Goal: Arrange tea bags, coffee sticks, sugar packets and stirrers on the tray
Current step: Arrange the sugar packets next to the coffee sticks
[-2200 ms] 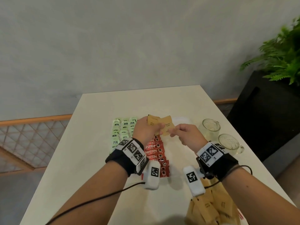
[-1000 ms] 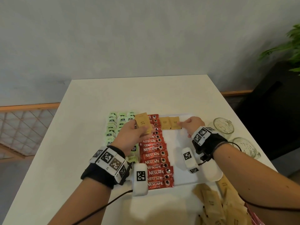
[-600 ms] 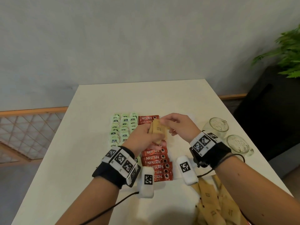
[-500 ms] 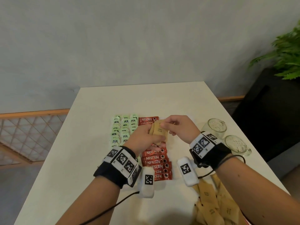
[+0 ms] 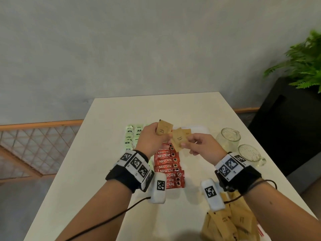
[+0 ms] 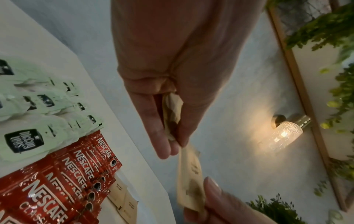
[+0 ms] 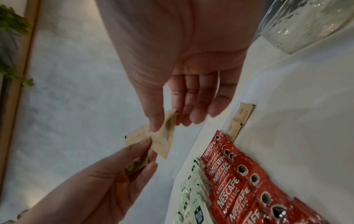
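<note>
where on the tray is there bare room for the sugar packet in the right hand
Bare white tray lies right of the red Nescafe coffee sticks, below the two brown sugar packets already laid. The left side is crowded with sticks and pale green tea bags.

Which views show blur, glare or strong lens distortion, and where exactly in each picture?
Head view: plant smeared at the right edge, table sharp. Left wrist view: wall lamp glares on the wall, the left hand looms soft and dim. Right wrist view: table edge bends, glass jar is blurred.

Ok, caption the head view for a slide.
Right hand draws one sugar packet from the left hand above the tray.
</note>
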Demonstrator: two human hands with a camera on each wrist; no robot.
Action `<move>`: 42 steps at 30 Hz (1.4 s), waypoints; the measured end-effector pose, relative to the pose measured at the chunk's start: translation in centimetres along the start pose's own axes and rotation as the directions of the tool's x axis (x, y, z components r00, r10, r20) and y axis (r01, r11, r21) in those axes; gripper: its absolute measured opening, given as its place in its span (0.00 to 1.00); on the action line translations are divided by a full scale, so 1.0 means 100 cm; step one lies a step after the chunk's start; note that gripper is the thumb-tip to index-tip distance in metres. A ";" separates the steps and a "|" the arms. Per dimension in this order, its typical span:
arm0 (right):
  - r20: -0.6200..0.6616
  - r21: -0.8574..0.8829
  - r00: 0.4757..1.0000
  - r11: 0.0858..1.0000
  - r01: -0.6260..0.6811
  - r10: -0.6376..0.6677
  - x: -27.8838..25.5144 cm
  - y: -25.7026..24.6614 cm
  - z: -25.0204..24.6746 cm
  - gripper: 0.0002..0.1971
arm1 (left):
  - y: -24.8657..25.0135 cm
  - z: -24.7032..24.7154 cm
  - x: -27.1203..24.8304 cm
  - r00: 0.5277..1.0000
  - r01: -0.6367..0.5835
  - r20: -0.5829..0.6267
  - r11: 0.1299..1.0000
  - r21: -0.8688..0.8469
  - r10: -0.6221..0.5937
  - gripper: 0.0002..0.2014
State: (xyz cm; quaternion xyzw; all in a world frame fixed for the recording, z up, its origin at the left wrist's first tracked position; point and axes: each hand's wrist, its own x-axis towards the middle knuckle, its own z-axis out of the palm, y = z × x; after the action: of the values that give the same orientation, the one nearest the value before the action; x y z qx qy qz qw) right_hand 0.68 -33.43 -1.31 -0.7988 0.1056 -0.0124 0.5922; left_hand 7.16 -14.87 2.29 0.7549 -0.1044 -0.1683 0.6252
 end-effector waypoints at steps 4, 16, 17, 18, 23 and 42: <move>-0.058 0.009 0.998 1.000 0.012 -0.012 0.005 0.005 -0.006 0.03 | 0.000 0.002 0.001 1.000 -0.006 0.009 1.000 0.028 0.006 0.11; -0.272 0.042 0.870 0.908 -0.417 0.412 0.049 0.067 -0.013 0.10 | -0.018 -0.011 0.027 0.973 0.062 -0.208 0.984 -0.166 -0.097 0.09; -0.263 0.040 0.865 0.901 -0.432 0.427 0.054 0.068 -0.009 0.10 | -0.020 -0.012 0.030 0.972 0.073 -0.211 0.986 -0.151 -0.104 0.08; -0.263 0.016 0.864 0.897 -0.441 0.430 0.058 0.069 -0.005 0.09 | -0.023 -0.012 0.031 0.971 0.085 -0.210 0.987 -0.135 -0.112 0.07; -0.283 -0.149 0.875 0.883 -0.444 0.393 0.077 0.061 0.008 0.06 | -0.032 -0.013 0.035 0.978 0.094 -0.179 0.991 -0.090 -0.109 0.07; -0.331 -0.110 0.882 0.915 -0.388 0.334 0.079 0.046 0.021 0.27 | -0.040 -0.018 0.039 0.970 0.197 -0.099 0.959 -0.202 -0.220 0.06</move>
State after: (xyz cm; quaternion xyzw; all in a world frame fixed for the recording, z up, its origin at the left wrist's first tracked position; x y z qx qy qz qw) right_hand 7.96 -34.21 -7.13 -0.8016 0.3440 -0.0156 0.4888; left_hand 11.19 -13.90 -1.86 0.7072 0.0306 -0.1967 0.6784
